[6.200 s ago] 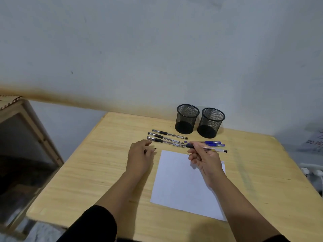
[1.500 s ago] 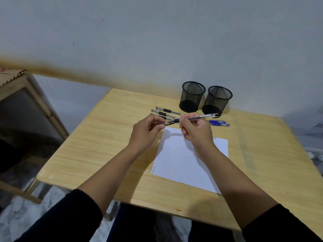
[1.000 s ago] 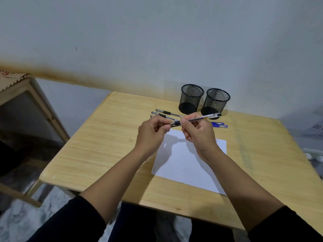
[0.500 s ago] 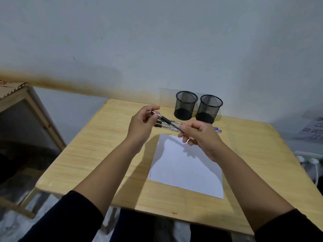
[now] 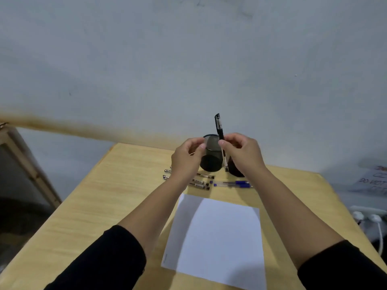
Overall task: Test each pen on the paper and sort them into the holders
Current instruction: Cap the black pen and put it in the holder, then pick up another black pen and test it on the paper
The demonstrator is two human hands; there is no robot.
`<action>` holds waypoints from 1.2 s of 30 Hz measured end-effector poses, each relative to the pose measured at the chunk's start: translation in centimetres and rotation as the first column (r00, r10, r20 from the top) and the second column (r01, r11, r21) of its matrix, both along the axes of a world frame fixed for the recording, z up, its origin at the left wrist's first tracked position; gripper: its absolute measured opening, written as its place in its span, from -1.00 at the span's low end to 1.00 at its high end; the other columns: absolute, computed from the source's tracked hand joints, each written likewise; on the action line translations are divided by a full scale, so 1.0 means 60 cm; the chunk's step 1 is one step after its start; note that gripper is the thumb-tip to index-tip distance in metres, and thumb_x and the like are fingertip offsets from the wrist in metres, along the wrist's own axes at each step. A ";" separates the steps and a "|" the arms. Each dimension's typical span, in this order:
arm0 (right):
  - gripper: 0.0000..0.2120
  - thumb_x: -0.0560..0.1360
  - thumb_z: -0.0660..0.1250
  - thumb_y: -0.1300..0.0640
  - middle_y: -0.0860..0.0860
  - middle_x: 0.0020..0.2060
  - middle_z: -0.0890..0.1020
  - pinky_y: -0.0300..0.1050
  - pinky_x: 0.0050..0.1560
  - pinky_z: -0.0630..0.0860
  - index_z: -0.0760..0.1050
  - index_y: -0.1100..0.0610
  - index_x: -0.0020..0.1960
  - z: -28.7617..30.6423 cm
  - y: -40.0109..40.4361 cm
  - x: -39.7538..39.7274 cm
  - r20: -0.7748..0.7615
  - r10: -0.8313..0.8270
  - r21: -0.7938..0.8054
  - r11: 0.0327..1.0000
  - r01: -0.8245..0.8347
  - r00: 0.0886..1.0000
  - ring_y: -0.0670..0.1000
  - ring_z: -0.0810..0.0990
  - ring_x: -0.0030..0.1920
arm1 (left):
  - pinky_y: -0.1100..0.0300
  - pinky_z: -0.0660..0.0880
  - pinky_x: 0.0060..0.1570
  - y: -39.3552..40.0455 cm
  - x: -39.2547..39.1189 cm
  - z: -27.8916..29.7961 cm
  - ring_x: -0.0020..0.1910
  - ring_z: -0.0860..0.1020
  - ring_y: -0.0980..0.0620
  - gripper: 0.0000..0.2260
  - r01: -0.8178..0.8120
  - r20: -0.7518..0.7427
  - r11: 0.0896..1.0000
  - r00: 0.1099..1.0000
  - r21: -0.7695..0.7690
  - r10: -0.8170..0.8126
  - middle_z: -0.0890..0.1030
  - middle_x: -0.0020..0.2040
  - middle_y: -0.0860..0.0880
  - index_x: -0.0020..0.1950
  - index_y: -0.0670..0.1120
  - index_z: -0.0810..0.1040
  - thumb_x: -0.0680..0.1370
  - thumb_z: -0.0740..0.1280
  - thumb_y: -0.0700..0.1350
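Pale wall behind; right hand [image 5: 243,152] fingers pinch an upright pen [image 5: 220,135], left hand [image 5: 187,158] fingers curled, seemingly empty. Released off-centre, it could miss the holder [image 5: 210,155] below.

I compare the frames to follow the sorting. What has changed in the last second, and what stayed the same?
The right hand turned the black pen from lying across both hands to upright, above the mesh holders. The left hand let go of its end. The black pens, blue pens and paper stayed on the table.
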State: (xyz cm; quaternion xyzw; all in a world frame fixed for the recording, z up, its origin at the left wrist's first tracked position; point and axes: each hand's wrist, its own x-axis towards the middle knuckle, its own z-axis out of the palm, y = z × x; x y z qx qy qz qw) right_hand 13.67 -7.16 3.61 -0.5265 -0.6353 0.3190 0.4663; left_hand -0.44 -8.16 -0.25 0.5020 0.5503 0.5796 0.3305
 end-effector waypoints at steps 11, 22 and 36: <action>-0.83 0.47 0.37 0.06 -0.08 -0.15 0.63 -0.33 -0.17 0.42 0.61 0.10 0.01 -0.011 0.155 -0.001 0.289 -0.092 0.136 0.989 0.054 0.953 -0.12 0.53 -0.19 | 0.11 0.39 0.29 0.136 0.008 -0.057 0.31 0.44 0.01 -0.46 0.030 -0.170 0.976 0.983 -0.218 -0.068 0.45 0.37 -0.04 0.41 -0.05 0.32 0.47 0.37 0.03; -0.74 0.41 0.42 0.07 0.07 -0.08 0.70 -0.02 0.03 0.57 0.63 0.13 0.07 -0.079 0.186 -0.006 0.441 -0.029 0.015 1.000 0.025 0.897 0.05 0.65 -0.06 | 0.26 0.42 0.22 0.142 0.007 -0.064 0.21 0.49 0.15 -0.53 0.078 -0.119 0.986 0.988 -0.149 -0.096 0.56 0.23 0.02 0.36 -0.06 0.39 0.47 0.39 -0.07; -0.80 0.48 0.35 0.05 -0.04 -0.08 0.63 -0.28 -0.06 0.34 0.59 0.06 0.07 -0.160 0.036 -0.063 0.457 0.059 0.079 0.991 -0.106 0.887 -0.08 0.46 -0.03 | 0.52 0.33 -0.04 0.032 -0.117 -0.102 -0.07 0.53 0.19 -0.79 0.054 -0.466 0.978 0.873 -0.201 -0.144 0.61 0.05 0.05 0.12 -0.04 0.58 0.48 0.37 -0.13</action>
